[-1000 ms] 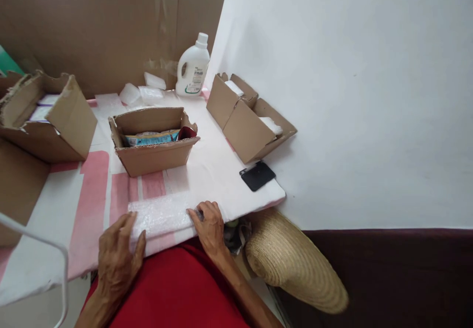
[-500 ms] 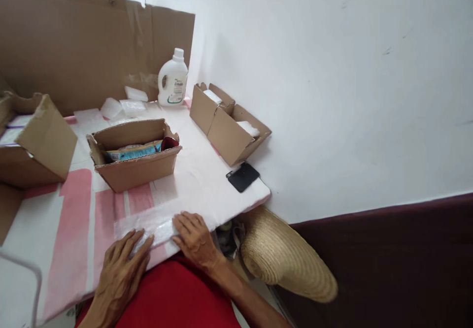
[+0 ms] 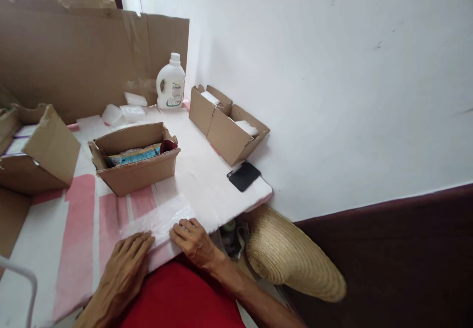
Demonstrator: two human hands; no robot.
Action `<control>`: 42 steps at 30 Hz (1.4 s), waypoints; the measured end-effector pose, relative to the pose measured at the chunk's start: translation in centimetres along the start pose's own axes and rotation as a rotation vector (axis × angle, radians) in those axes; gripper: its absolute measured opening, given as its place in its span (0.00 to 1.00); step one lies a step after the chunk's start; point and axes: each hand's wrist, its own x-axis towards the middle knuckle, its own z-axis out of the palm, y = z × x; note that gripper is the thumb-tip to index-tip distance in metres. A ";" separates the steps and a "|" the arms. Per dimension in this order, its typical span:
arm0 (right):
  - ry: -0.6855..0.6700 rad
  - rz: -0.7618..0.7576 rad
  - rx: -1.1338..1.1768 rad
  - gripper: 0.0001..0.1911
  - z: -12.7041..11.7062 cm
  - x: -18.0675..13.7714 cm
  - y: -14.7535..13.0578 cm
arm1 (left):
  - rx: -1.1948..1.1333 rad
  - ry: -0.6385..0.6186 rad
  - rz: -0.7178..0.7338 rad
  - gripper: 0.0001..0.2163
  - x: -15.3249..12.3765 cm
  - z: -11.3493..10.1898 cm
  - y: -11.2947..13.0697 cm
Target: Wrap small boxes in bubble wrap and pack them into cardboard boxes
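Observation:
A sheet of clear, crinkled plastic film (image 3: 162, 215) lies flat at the near edge of the table. My left hand (image 3: 127, 261) rests on its near left part, fingers stretched out and lying flat. At the near right part, my right hand (image 3: 194, 242) has its fingers bent over the plastic's edge, with the thumb close to the table edge. The fingertips hide a little of the film. Just beyond stands an open cardboard box (image 3: 136, 178) holding blue and dark red packets (image 3: 138, 155).
A white jug (image 3: 172, 86) and folded translucent plastic pieces (image 3: 133, 113) stand before a cardboard panel (image 3: 92, 57). Another carton (image 3: 55, 146) is at left, two joined boxes (image 3: 225, 138) by the wall. A black phone (image 3: 244, 176) lies near the corner; a straw hat (image 3: 291, 254) hangs below.
The plastic film now lies more spread out away from me. My right hand's fingers have curled in closer to its edge, and my left hand is still flat. The view has shifted slightly.

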 end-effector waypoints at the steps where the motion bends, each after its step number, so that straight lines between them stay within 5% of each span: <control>1: 0.024 0.009 0.012 0.09 0.1 -0.3 0.8 | -0.028 -0.033 -0.012 0.20 0.3 0.0 0.5; 8: 0.112 0.109 0.109 0.18 -1.2 -1.9 4.1 | -0.105 -0.130 -0.010 0.28 2.0 0.4 2.9; 13: 0.020 0.075 0.121 0.17 -3.0 -1.1 1.3 | -0.063 -0.103 0.010 0.25 1.9 0.3 1.4; 18: 0.028 0.025 0.152 0.12 -2.2 -0.5 -1.5 | -0.106 -0.114 0.023 0.19 1.7 0.6 0.7; 24: 0.086 0.151 0.105 0.07 -0.4 -1.1 -2.2 | -0.168 -0.133 -0.031 0.15 3.2 0.3 1.2; 28: 0.171 0.297 0.270 0.09 -0.3 -1.9 -2.4 | -0.296 -0.171 -0.041 0.15 3.6 -0.8 0.9; 31: 0.239 0.467 0.513 0.08 -1.1 -2.4 -2.5 | -0.400 -0.177 -0.125 0.23 3.1 -1.1 0.2; 34: 0.284 0.606 0.671 0.07 -2.0 -2.7 -2.6 | -0.523 -0.156 -0.271 0.14 2.7 -0.6 -0.3; 42: 0.336 0.722 0.552 0.06 -1.5 -2.3 -3.0 | -0.674 -0.105 -0.652 0.18 3.6 1.6 0.8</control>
